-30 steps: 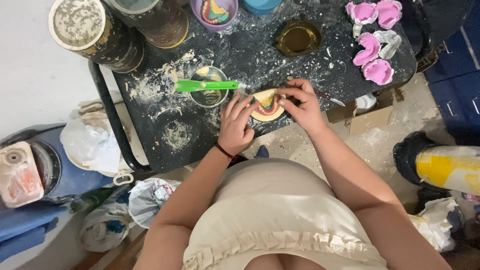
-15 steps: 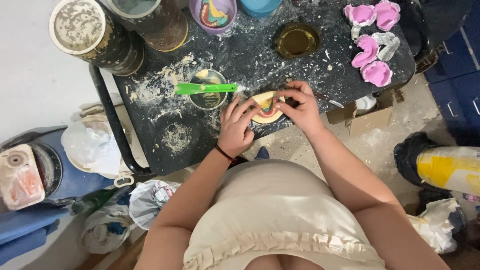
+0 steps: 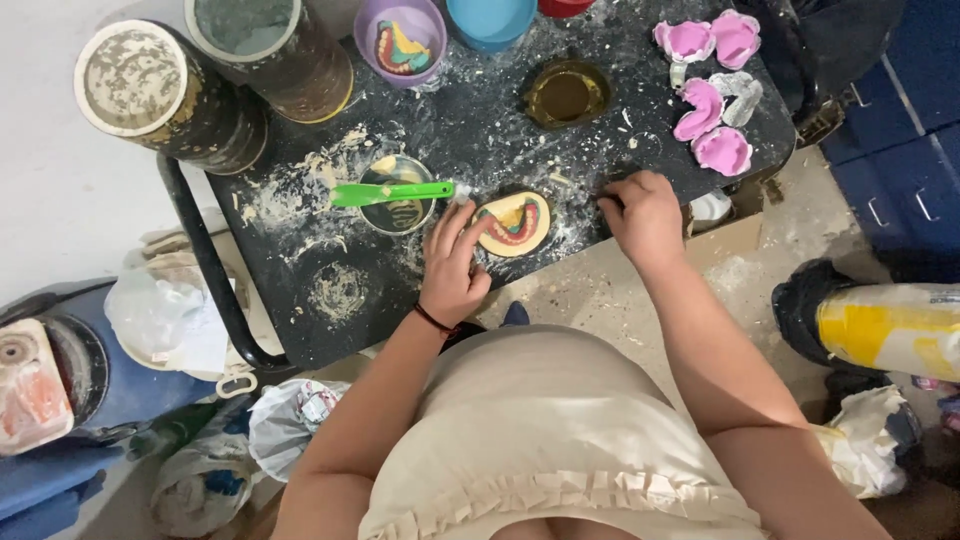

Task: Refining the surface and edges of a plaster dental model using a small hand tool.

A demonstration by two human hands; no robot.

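On the dark, powder-strewn bench (image 3: 330, 300), two large cylindrical tins are standing at the far left corner: one with a crusted grey lid (image 3: 130, 80), the other (image 3: 270, 45) with a yellow band round its base. Beside them a purple bowl (image 3: 402, 40) is holding a coloured mould, and a blue bowl (image 3: 490, 18) is sitting next to it. Pink moulds (image 3: 705, 100) are lying in a cluster at the far right corner.

Near the front edge, a round yellow dental mould (image 3: 515, 223) with red and green arches is lying flat. The left hand (image 3: 452, 265) is resting just beside it, its fingers (image 3: 462, 222) stretched out and relaxed, touching the mould's left rim without grasping it. The right hand (image 3: 645, 215) is lying well apart on the mould's right, its fingers curled against the bench edge; whether they are pinching anything, I cannot tell.

A green spatula (image 3: 392, 192) is lying across a small glass cup (image 3: 397, 195), just left of the left hand.
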